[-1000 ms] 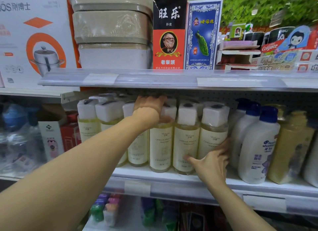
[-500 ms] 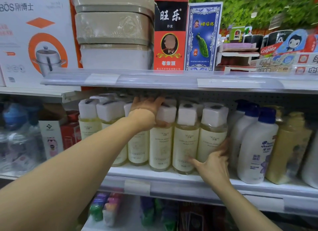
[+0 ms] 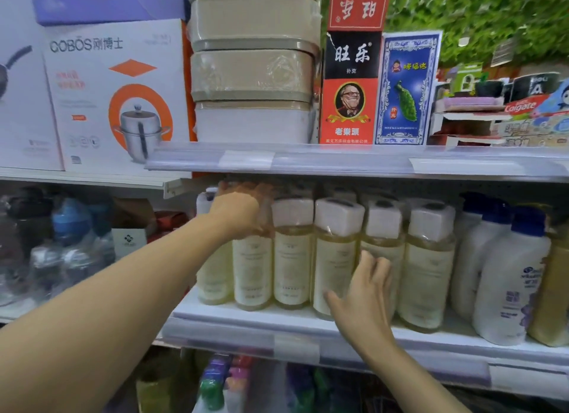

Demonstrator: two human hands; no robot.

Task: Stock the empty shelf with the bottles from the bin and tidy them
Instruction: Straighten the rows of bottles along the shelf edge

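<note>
Several pale yellow bottles [image 3: 292, 258] with white square caps stand in rows on the white shelf [image 3: 246, 331], under the upper shelf. My left hand [image 3: 241, 212], blurred by motion, lies over the caps at the left end of the row; its fingers reach toward the back row and are partly hidden. My right hand [image 3: 366, 286] touches the fronts of two bottles right of the middle, fingers straight and thumb spread onto the bottle [image 3: 335, 258] on its left. The rightmost yellow bottle [image 3: 428, 268] stands free. No bin is in view.
White shampoo bottles with blue caps [image 3: 511, 274] and a gold bottle [image 3: 551, 295] stand right of the row. The upper shelf edge [image 3: 338, 163] hangs low over the caps. Water bottles [image 3: 70, 243] fill the left bay, and small coloured bottles [image 3: 215, 385] sit below.
My left hand slid left along the caps to the end of the row. My right hand shifted left from the rightmost bottle onto its neighbours. The view moved closer.
</note>
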